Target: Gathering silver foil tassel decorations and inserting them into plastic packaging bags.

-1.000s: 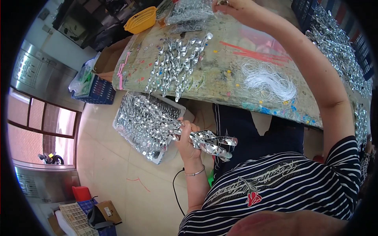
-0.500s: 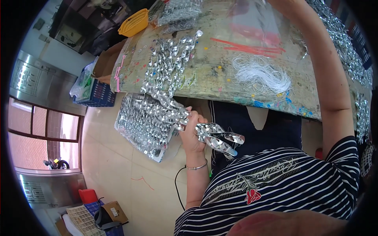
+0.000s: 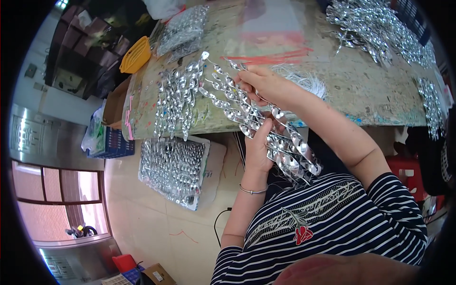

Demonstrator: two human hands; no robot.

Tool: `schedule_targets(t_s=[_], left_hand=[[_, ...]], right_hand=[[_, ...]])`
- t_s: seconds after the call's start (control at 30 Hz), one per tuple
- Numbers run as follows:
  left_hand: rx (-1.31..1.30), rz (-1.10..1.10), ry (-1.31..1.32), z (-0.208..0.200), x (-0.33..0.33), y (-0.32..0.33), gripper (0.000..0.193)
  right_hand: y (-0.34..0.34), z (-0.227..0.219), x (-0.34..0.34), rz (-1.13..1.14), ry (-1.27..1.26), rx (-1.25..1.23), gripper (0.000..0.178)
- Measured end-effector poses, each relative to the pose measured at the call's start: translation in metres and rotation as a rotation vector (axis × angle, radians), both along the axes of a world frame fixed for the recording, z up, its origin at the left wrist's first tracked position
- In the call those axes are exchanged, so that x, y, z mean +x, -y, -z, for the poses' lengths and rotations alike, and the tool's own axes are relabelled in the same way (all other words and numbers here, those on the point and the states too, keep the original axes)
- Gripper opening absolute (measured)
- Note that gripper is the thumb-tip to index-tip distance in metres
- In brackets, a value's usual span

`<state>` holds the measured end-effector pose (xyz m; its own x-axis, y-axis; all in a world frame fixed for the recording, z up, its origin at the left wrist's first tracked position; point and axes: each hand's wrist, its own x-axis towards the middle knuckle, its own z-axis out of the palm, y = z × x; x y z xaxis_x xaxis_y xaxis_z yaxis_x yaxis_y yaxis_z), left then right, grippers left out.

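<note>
A bundle of shiny silver spiral strips [image 3: 266,128] lies slanted across my lap and the table edge. My left hand [image 3: 259,147] grips the bundle from below near its middle. My right hand [image 3: 266,85] pinches the upper ends of the same strips above the table edge. More silver strips [image 3: 178,95] lie spread on the worn table [image 3: 361,95] just left of my hands.
A flat box of silver strips [image 3: 173,168] sits on the floor at the left. Heaps of silver strips [image 3: 380,28] cover the table's far right. A clear bag with a red stripe [image 3: 270,33], white threads [image 3: 311,80], a yellow basket [image 3: 135,54], a blue crate [image 3: 111,142].
My right hand came back from the far side of the table and took hold of the bundle's top. My left hand lifted the bundle up to the table edge.
</note>
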<state>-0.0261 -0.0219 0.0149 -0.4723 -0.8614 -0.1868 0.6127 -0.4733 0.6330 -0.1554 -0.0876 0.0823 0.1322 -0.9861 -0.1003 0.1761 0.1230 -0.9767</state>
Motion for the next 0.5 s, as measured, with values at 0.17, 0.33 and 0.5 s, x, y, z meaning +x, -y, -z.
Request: schedule_targets(t_s=[0.17, 0.33, 0.5], left_hand=[[0.096, 0.056, -0.043, 0.003, -0.015, 0.0, 0.028], [-0.118, 0.174, 0.024, 0.015, -0.024, -0.003, 0.035], [0.045, 0.22, -0.131, -0.01, -0.033, -0.007, 0.03]], right_hand=[[-0.006, 0.013, -0.009, 0.103, 0.039, -0.009, 0.028], [-0.011, 0.011, -0.02, 0.31, -0.366, -0.199, 0.034], [-0.015, 0.018, -0.037, 0.365, -0.431, -0.19, 0.037]])
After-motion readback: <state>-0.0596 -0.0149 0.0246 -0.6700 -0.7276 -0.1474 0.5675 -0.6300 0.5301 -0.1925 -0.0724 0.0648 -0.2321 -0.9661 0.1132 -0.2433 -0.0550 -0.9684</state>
